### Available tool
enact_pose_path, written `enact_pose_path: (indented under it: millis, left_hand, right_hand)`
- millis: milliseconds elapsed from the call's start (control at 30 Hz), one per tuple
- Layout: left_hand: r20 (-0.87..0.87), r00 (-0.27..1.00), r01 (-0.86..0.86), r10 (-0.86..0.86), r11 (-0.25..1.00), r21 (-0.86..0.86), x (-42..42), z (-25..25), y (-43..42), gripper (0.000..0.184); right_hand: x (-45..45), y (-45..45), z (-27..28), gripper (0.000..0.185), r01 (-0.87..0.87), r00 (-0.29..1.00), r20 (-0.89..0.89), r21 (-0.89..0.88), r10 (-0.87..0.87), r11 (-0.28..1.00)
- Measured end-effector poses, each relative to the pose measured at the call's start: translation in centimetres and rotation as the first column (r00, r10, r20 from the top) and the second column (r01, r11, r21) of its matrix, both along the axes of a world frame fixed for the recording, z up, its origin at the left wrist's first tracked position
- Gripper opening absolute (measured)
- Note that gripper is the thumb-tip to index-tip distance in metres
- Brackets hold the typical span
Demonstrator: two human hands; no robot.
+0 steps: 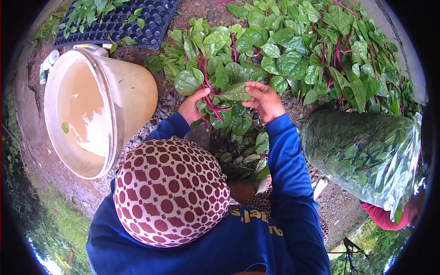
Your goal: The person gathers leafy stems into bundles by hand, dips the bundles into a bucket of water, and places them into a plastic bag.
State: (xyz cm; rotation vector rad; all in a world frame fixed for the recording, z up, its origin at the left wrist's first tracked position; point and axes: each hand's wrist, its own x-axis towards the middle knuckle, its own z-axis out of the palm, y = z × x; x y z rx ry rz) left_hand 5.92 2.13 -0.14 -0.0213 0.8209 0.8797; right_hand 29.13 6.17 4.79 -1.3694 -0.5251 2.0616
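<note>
My left hand [195,106] is closed around a small bunch of red-stemmed Malabar spinach [206,85], its stem ends poking out below the fingers. With thumb and fingertips, my right hand [266,101] pinches the tip of a green leaf [233,92] that stretches across from the bunch. Both hands are in front of the blue-sleeved body, above more loose leaves [240,121] lying low between the arms. A large heap of Malabar spinach [293,62] spreads on the ground beyond the hands.
A big pale bucket [112,91] of murky water stands at the left, a leaf floating in it. A black seedling tray [133,27] lies behind it. At right is a clear plastic bag [362,151] packed with greens, beside another person's red sleeve [385,217].
</note>
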Motion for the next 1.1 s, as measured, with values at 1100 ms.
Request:
enact_pose_path:
  millis: [1100]
  left_hand:
    - [-0.196, 0.966, -0.171, 0.166, 0.985, -0.009, 2.8, -1.5, -0.6, 0.014]
  right_hand:
    - [-6.8, -2.9, -1.2, 0.013, -0.867, 0.327, 0.915, 0.39, -0.236, 0.311]
